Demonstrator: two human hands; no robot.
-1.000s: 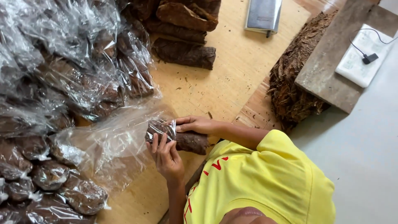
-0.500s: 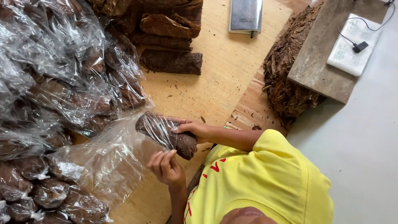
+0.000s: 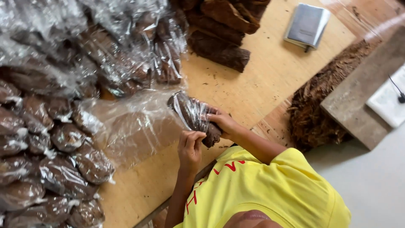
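My right hand grips a dark brown bundle of dried leaves by its near end. The far end of the bundle sits inside the mouth of a clear plastic bag that lies across the wooden table. Just below the bundle, my left hand has its fingers curled shut on the edge of the bag. My yellow shirt fills the lower right.
Several bagged leaf bundles are heaped at the left, with more in crumpled plastic behind them. Unbagged bundles lie at the top middle. A grey notebook rests on the table. Loose dry leaves pile up beside a grey slab.
The bundle has tilted and slid further into the bag's mouth. My left hand rose from below and closed on the bag's edge beside the bundle.
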